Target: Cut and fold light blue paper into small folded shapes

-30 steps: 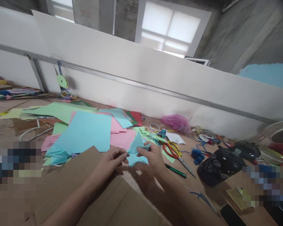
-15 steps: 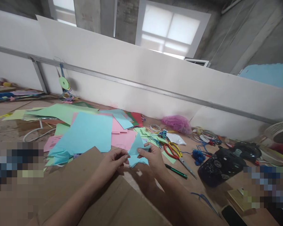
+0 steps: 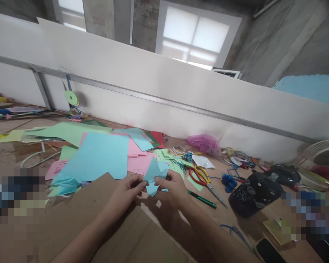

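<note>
Between my hands is a folded piece of light blue paper [image 3: 152, 172], with one pointed flap standing up and smaller flaps below and to the right. My left hand [image 3: 133, 187] pinches its left edge between thumb and forefinger. On the other side, my right hand [image 3: 171, 185] grips it with the thumb in front; the remaining fingers are partly hidden behind the paper. Under my forearms lies a brown cardboard sheet [image 3: 79, 219]. Just beyond my left hand is a large light blue sheet [image 3: 104, 153] on top of other coloured paper.
Right of my hands lie a green cutter knife [image 3: 202, 199] and red-and-yellow scissors [image 3: 208, 182]. Farther right are blue yarn [image 3: 229, 182], a dark container [image 3: 253, 195] and a fan [image 3: 325, 153]. A pink mesh bag [image 3: 204, 143] rests by the white partition [image 3: 142, 106].
My left hand has come onto the left edge of the folded paper, where its fingertips were beside it before. The paper has turned slightly, and the whole view has shifted a little.
</note>
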{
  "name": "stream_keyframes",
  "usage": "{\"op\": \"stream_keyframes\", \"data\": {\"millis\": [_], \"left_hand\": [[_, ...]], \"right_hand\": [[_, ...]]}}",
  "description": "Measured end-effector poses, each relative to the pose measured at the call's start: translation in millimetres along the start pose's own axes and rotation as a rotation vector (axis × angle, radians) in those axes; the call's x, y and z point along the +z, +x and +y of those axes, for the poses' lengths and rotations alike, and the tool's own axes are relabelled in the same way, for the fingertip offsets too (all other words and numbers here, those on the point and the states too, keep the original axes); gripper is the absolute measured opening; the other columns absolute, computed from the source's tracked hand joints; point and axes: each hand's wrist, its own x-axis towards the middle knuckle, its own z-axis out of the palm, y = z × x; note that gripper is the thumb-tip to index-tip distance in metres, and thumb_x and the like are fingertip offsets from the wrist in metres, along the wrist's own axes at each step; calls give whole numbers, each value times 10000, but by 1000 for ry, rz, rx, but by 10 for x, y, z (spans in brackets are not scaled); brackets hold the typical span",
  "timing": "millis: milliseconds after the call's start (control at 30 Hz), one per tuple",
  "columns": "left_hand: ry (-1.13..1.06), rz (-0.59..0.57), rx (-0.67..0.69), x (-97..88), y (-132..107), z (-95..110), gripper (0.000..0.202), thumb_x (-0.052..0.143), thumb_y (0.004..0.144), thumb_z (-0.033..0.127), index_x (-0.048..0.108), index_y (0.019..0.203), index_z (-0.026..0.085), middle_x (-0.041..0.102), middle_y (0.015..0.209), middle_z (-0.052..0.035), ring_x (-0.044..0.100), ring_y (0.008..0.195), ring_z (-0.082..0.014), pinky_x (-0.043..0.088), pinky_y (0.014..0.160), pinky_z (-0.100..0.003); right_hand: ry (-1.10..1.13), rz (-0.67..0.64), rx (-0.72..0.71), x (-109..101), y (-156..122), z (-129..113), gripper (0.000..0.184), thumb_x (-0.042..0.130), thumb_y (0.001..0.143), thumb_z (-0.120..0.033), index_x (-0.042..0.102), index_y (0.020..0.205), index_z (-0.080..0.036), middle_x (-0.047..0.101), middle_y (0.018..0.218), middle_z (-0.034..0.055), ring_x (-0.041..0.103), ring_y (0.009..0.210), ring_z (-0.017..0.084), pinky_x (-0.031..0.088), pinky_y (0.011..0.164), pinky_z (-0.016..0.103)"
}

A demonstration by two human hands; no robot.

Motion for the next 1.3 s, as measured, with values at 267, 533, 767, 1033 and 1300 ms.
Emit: {"op": "stream_keyframes", "data": {"millis": [267,533,767,1033,1300], "left_hand": [[-31,-5,-19,33,1,29,344,566,835,479,617,691,171,620,698,-30,533,656,-155,412,595,-250],[-154,43,-69,45,-25,106,352,609,795,511,612,688,175,566,635,8,481,587,-130,385,532,-218],[-140,21,-77,50,-3,54,365,607,796,519,601,678,173,586,637,-2,499,582,-135,399,530,-227],[-74,46,-45,69,-1,65,352,604,793,513,597,683,179,595,652,-10,523,620,-156,416,553,-248],[60,133,40,77,-30,155,349,591,784,512,596,632,197,602,641,-13,529,641,-182,405,615,-278]], "right_hand": [[44,-9,-86,15,2,9,232,773,639,-283,630,783,-170,615,656,-21,582,580,132,499,576,266],[99,9,-173,32,-13,-20,190,741,690,-284,593,765,-192,623,730,-14,614,685,155,506,689,301],[77,74,-138,17,3,24,215,737,657,-224,525,676,-196,599,635,-33,623,675,171,443,640,275],[120,136,-103,37,-12,-18,248,722,622,-190,474,624,-197,546,563,-62,633,633,170,429,625,269],[245,57,-53,23,15,29,340,793,596,-233,573,853,-205,619,659,-51,652,640,161,501,682,300]]}}
